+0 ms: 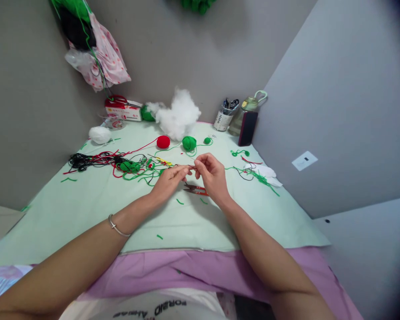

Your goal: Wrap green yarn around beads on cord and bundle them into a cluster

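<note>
My left hand (168,183) and my right hand (211,174) meet above the pale green cloth (86,209), fingertips pinched together on a thin strand or needle too small to name. Red-handled snips (195,190) lie on the cloth just under my right hand. Loose green yarn (143,173) and a small green crocheted piece (130,166) lie left of my left hand. A red yarn ball (163,142) and a green yarn ball (189,143) sit just beyond my hands.
White stuffing (179,115) is piled at the back, with a white yarn ball (100,134) and a red-white box (124,109) to the left. A tool jar (224,118), bottle (245,113) and dark phone (247,128) stand back right. Tangled black and red yarn (86,161) lies left.
</note>
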Action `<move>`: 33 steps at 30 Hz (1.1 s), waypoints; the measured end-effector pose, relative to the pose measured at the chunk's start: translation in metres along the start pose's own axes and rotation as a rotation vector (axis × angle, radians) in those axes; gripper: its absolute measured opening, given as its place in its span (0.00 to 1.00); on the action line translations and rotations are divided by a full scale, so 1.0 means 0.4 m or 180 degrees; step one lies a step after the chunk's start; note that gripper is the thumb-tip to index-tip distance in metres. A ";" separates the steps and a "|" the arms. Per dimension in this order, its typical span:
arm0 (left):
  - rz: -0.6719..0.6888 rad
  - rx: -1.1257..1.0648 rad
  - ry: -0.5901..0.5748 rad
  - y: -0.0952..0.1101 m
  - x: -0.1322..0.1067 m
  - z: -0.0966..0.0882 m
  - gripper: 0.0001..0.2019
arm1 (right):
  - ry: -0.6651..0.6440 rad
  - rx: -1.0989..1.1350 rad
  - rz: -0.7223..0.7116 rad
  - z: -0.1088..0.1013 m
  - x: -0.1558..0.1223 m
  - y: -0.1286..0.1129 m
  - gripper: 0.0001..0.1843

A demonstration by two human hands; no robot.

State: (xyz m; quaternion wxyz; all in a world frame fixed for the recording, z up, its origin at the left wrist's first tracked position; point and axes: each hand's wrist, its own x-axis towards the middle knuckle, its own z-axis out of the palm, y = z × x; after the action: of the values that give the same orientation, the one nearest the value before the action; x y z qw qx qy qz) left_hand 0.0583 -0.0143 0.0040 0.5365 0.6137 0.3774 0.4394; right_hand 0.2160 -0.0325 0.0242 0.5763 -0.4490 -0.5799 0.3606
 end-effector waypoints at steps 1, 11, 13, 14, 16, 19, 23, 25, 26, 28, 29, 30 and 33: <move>-0.0026 -0.0150 0.0038 -0.005 0.002 0.000 0.12 | -0.0080 -0.0085 -0.0054 0.006 -0.007 0.001 0.12; -0.0070 -0.0665 0.0336 -0.007 0.015 -0.020 0.14 | -0.0211 -0.0418 -0.0323 0.007 -0.020 -0.010 0.08; 0.0223 -0.0038 0.0308 -0.002 0.006 -0.013 0.15 | -0.0163 -0.0236 -0.0113 0.002 -0.015 -0.014 0.09; 0.0372 0.0202 0.0260 0.000 0.000 -0.009 0.15 | -0.0203 -0.0142 -0.0036 0.001 -0.013 -0.014 0.10; 0.0622 0.0486 0.0178 0.002 -0.009 -0.002 0.15 | -0.0321 -0.0024 0.0054 0.003 -0.013 -0.014 0.10; 0.0856 0.0739 0.0103 0.001 -0.013 0.000 0.13 | -0.0414 -0.0055 0.0121 0.007 -0.015 -0.011 0.11; 0.1042 0.1018 0.0055 -0.007 -0.008 -0.006 0.15 | -0.0446 -0.0216 0.0201 0.009 -0.017 -0.007 0.11; 0.1106 0.1076 0.0080 -0.015 -0.005 -0.008 0.15 | -0.0468 -0.0263 0.0266 0.007 -0.016 -0.007 0.11; 0.1134 0.1103 0.0093 -0.020 -0.005 -0.009 0.15 | -0.0495 -0.0286 0.0306 0.007 -0.016 -0.007 0.12; 0.1192 0.1173 0.0108 -0.030 -0.004 -0.010 0.17 | -0.0566 -0.0347 0.0377 0.005 -0.014 -0.009 0.13; 0.1221 0.1212 0.0116 -0.034 -0.003 -0.011 0.18 | -0.0596 -0.0380 0.0392 0.004 -0.014 -0.010 0.13; 0.1251 0.1256 0.0120 -0.037 -0.003 -0.011 0.18 | -0.0609 -0.0414 0.0385 0.004 -0.014 -0.010 0.13; 0.1323 0.1366 0.0142 -0.042 -0.002 -0.011 0.19 | -0.0588 -0.0498 0.0298 0.003 -0.014 -0.007 0.12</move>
State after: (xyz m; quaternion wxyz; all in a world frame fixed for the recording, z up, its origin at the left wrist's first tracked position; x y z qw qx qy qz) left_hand 0.0538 -0.0114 -0.0124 0.2846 0.7674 0.3397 0.4634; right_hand 0.2140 -0.0386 0.0250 0.4661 -0.4841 -0.6353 0.3806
